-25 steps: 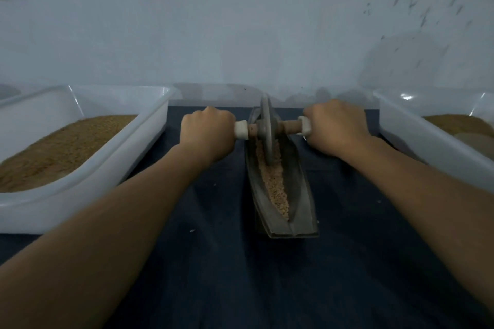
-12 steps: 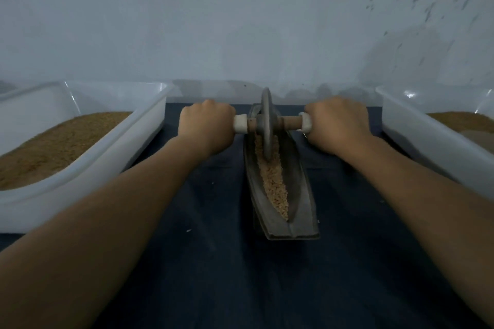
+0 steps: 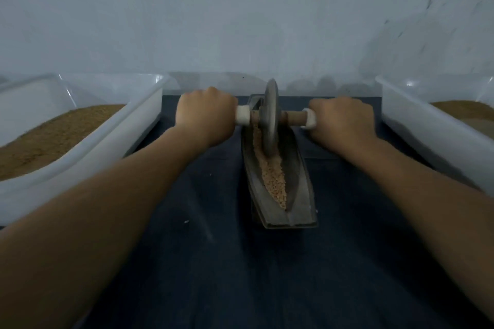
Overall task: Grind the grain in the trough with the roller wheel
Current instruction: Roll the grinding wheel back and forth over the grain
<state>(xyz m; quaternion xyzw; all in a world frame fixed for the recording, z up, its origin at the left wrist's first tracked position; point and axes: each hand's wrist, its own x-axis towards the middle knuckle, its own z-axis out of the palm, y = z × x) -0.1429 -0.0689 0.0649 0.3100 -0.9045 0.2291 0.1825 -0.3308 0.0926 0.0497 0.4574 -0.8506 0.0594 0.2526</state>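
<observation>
A dark boat-shaped trough [image 3: 300, 195] lies lengthwise on the dark cloth, with a strip of tan grain [image 3: 274, 181] along its groove. A grey metal roller wheel [image 3: 270, 117] stands upright in the far part of the trough, on a wooden axle with white end caps. My left hand [image 3: 205, 115] grips the left end of the axle. My right hand [image 3: 342, 120] grips the right end. Both arms are stretched out forward. The handle ends are hidden inside my fists.
A white plastic tub [image 3: 128, 128] with brown grain stands to the left. Another white tub [image 3: 417, 125] with brown material stands to the right. A pale wall rises just behind the trough. Dark cloth [image 3: 240, 275] covers the table in front.
The wheel has rolled a little along the trough towards me from its far end, with both hands still gripping the axle. The view has shifted slightly.
</observation>
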